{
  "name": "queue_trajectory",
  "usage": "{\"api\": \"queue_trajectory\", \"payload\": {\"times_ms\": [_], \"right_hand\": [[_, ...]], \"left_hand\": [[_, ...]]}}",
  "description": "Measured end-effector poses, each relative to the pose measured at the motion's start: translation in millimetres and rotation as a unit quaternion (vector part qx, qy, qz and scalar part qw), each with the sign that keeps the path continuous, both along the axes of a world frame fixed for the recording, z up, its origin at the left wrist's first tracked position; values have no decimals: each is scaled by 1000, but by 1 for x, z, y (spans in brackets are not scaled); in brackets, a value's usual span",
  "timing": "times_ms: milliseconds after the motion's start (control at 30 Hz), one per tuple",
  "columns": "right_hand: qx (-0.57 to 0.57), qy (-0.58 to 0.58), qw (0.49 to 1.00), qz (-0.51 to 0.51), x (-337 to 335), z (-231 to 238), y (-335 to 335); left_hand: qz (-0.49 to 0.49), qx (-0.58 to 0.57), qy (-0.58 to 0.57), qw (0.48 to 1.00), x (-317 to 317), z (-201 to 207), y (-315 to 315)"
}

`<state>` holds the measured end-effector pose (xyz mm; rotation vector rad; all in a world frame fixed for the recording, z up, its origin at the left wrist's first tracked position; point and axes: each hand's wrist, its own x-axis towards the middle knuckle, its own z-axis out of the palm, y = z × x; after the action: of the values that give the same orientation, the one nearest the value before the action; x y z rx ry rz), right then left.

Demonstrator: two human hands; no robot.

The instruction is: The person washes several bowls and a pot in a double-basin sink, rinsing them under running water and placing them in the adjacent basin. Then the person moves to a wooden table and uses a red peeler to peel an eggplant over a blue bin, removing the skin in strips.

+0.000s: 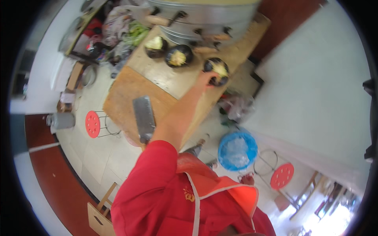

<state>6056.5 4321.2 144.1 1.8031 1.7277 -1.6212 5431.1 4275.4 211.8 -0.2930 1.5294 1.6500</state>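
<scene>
My left arm, in a red sleeve, reaches across the wooden table (167, 80). At its far right edge my left hand (210, 78) grips the near rim of a dark bowl (223, 82) with pale yellow shreds in it. Left of this stand a second dark bowl (188, 51) with similar yellow food and a third dark bowl (154, 53) holding pale pieces. A cleaver (144, 114) lies on the wooden cutting board (122, 94), its handle end close to my forearm. My right hand is out of the picture.
A large metal steamer pot (212, 17) with wooden handles stands at the table's far end. Bagged greens (137, 33) lie to its left. A blue bin (223, 151) with a plastic liner and red stools (93, 124) stand on the floor. A white wall-like surface (315, 78) bounds the right.
</scene>
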Motion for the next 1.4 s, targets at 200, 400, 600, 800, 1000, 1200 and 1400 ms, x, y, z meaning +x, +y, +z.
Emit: {"api": "queue_trajectory", "payload": {"times_ms": [200, 400, 600, 800, 1000, 1200, 1400], "right_hand": [[11, 149, 983, -108, -50, 47, 10], [-20, 263, 952, -155, -140, 131, 21], [17, 417, 909, -17, -242, 239, 28], [52, 531, 845, 33, -278, 295, -16], [74, 574, 810, 99, -253, 304, -55], [138, 523, 827, 153, -219, 297, -79], [159, 514, 824, 176, -178, 310, -85]], "left_hand": [[-2, 89, -85, 992, 20, 0, -12], [14, 270, -199, 942, 104, 46, -41], [22, 310, -125, 942, 189, 126, -65], [54, 311, 61, 947, 259, 181, -89], [149, 312, 102, 933, 314, 222, -127], [184, 285, 171, 925, 362, 206, -162], [282, 204, 112, 931, 403, 203, -175]]}}
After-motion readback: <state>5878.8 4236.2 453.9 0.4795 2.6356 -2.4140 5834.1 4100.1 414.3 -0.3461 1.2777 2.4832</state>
